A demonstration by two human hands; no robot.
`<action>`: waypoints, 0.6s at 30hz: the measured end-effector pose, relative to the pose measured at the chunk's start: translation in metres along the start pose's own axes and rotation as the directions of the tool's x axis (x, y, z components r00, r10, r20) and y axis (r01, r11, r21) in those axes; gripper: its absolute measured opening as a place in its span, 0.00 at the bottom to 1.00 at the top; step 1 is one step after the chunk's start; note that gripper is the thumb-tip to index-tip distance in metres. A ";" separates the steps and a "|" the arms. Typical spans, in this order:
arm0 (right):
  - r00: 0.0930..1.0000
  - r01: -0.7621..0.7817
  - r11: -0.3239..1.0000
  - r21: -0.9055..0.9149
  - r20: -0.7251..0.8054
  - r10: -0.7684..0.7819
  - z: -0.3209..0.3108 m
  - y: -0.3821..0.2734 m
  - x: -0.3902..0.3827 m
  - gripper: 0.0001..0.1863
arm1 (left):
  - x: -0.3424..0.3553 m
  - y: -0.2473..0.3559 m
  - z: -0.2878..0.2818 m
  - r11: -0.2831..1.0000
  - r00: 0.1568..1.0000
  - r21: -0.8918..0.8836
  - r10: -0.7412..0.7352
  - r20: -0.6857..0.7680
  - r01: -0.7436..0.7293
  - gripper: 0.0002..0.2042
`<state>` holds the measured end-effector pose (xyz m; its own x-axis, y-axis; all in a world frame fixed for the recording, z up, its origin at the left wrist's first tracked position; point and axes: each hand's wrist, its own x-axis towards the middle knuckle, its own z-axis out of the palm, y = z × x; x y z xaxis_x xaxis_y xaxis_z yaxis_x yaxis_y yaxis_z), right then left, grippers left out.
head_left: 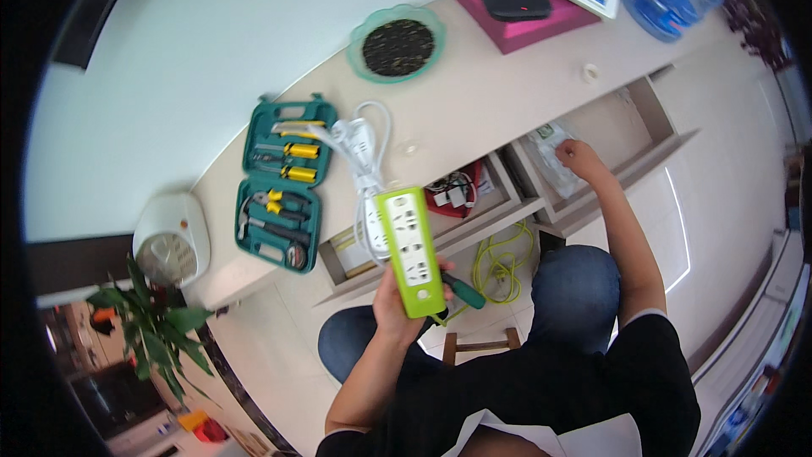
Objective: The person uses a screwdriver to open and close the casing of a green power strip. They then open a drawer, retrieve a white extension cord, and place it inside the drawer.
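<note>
My left hand [392, 309] is wrapped round a lime-green power strip [412, 252] with a white socket face, held tilted above my lap. From the same hand sticks out a screwdriver's dark green handle [464, 291]; its shaft is hidden behind the strip. To the right, my right hand [574, 157] reaches into an open drawer [630, 131], fingers closed at a clear plastic bag [550, 171]. A white power strip [359, 148] with its cord bundled lies on the desk, extending behind the green strip.
On the desk [482, 76] are an open green toolkit [283, 156], a glass bowl of dark seeds [397, 46], a magenta box [486, 17] and a tape roll [589, 74]. Another open drawer [499, 203] holds chargers and cables. A yellow-green cord [499, 271] hangs below.
</note>
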<state>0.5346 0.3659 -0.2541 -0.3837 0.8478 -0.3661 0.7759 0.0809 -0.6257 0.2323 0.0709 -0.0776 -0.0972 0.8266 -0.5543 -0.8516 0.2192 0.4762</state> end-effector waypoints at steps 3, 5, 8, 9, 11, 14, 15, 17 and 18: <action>0.971 -0.019 0.998 -0.062 0.235 0.033 -0.017 -0.070 -0.023 0.14 | -0.007 0.000 0.000 0.997 0.994 -0.023 -0.066 0.089 0.069 0.25; 0.944 0.067 0.994 -0.083 0.329 -0.036 -0.025 -0.113 -0.033 0.14 | -0.010 -0.011 -0.007 0.989 0.975 -0.002 -0.147 0.168 0.150 0.25; 0.910 0.233 0.971 -0.053 0.364 -0.199 -0.030 -0.161 -0.048 0.13 | -0.014 -0.019 0.004 0.979 0.950 0.100 -0.196 0.242 0.177 0.26; 0.901 0.281 0.958 -0.061 0.362 -0.241 -0.030 -0.178 -0.053 0.13 | -0.016 -0.020 0.002 0.970 0.923 0.138 -0.235 0.305 0.202 0.27; 0.859 0.351 0.936 -0.010 0.402 -0.318 -0.019 -0.208 -0.055 0.12 | -0.017 -0.022 0.000 0.967 0.893 0.143 -0.249 0.375 0.210 0.28; 0.764 0.394 0.904 0.166 0.487 -0.423 0.017 -0.242 -0.049 0.13 | -0.026 -0.007 0.008 0.974 0.866 0.073 -0.225 0.447 0.216 0.28; 0.728 0.410 0.879 0.244 0.493 -0.477 0.035 -0.250 -0.047 0.13 | -0.029 -0.006 0.009 0.976 0.842 0.043 -0.206 0.499 0.214 0.28; 0.701 0.424 0.881 0.210 0.540 -0.466 0.070 -0.277 -0.042 0.21 | -0.036 0.000 0.008 0.974 0.785 -0.014 -0.173 0.595 0.225 0.29; 0.772 0.407 0.897 0.171 0.461 -0.438 0.087 -0.291 -0.044 0.24 | -0.038 0.001 0.008 0.978 0.763 -0.030 -0.141 0.631 0.206 0.29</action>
<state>0.2814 0.2595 -0.1160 -0.8670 0.3771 -0.3259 0.4541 0.3281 -0.8284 0.2394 0.0436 -0.0506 0.3711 0.9267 -0.0592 -0.8686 0.3689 0.3309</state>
